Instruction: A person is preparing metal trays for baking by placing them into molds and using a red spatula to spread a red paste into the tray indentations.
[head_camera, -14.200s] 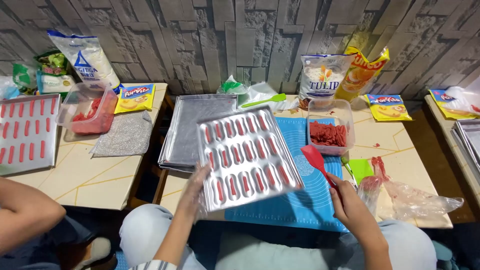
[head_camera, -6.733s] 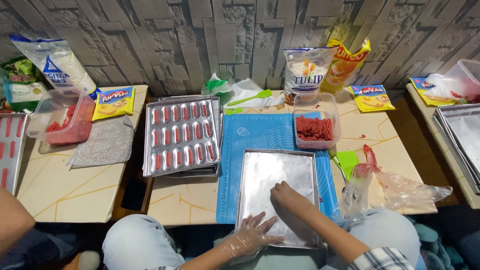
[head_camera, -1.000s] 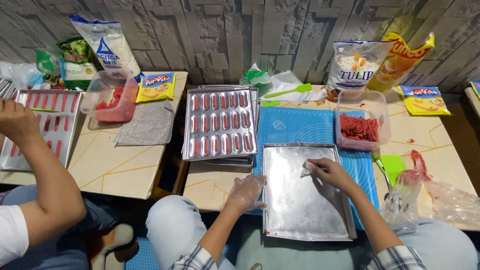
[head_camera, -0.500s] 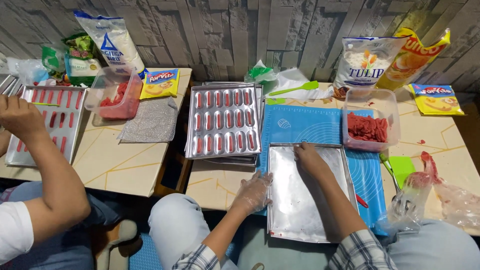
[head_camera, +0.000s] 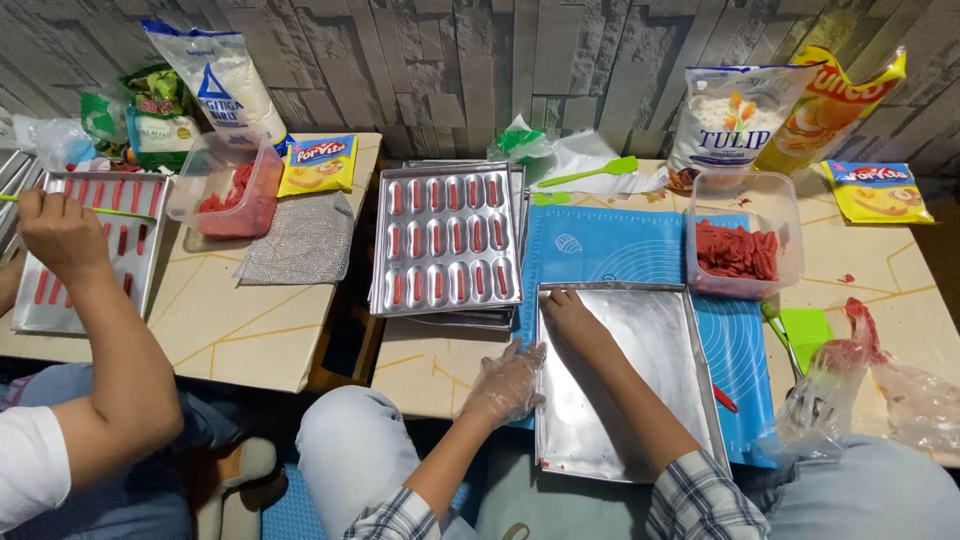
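Since half a second earlier, my right hand (head_camera: 566, 308) had slid to the empty tray's (head_camera: 640, 400) top-left corner, flat and unclenched. My gloved left hand (head_camera: 505, 382) steadied its left edge, fingers spread, pinning it on the blue mat (head_camera: 610, 245).

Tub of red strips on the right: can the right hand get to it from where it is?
Probably yes. The right hand rests on the top left corner of the empty tray; the tub stands open just past the tray's far right corner, and nothing stands between them.
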